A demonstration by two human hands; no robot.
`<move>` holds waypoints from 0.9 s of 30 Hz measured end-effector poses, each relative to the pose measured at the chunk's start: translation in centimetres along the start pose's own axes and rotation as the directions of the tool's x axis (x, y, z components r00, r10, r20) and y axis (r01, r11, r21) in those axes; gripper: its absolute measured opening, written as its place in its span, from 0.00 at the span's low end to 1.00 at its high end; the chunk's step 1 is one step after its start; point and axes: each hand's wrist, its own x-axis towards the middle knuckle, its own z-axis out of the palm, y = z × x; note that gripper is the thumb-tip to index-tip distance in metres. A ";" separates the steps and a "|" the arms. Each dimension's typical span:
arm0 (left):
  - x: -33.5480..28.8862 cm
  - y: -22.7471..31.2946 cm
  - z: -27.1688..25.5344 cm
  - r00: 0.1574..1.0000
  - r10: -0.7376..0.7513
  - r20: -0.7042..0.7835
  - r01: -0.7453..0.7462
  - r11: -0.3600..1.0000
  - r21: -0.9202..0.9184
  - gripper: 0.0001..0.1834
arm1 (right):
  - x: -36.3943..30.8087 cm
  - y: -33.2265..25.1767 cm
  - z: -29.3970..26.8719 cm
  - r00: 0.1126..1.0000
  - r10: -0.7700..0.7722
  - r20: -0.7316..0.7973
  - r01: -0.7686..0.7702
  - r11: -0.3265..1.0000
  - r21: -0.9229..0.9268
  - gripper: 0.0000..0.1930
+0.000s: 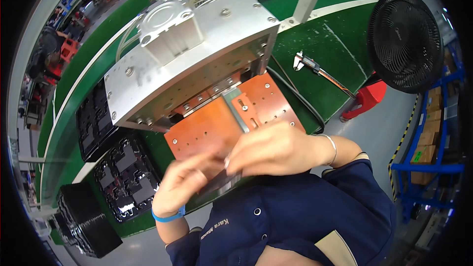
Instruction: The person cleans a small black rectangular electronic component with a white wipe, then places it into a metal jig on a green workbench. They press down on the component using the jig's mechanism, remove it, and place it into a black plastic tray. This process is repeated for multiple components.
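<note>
My hands meet in front of the orange plate (197,127) of a metal press fixture (217,34). My right hand (276,150) has its fingers drawn together at the tips; what they pinch is too small and smeared to name. My left hand (182,182), with a blue wristband, faces it, its fingers blurred by motion. Just below the fingers shows a dark, flat, glossy piece (219,184); which hand holds it, if either, I cannot tell. A slotted orange block (245,110) is screwed on the plate beside a grey channel.
Black moulded trays with grey parts (129,177) lie to the left, near a stack of black trays (86,219). A digital caliper (320,71) rests on the green bench at right. Beyond stand a black fan (405,41), a red stool (367,101) and blue shelving (428,167).
</note>
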 end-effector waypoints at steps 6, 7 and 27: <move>0.7 -0.3 0.6 0.994 -0.074 -0.086 0.045 0.951 -0.306 0.16 | -0.9 0.7 -2.6 0.978 -0.105 -0.178 0.019 0.903 -0.428 0.11; 1.0 -0.3 1.0 0.977 0.002 -0.213 -0.068 0.950 -0.303 0.14 | -1.8 1.7 -4.3 0.957 -0.017 -0.288 -0.148 0.828 -0.540 0.12; 3.2 0.3 2.3 0.883 0.088 -0.461 -0.214 0.950 -0.229 0.08 | -10.1 4.1 -10.1 0.586 0.282 -0.759 -0.649 0.725 -0.231 0.25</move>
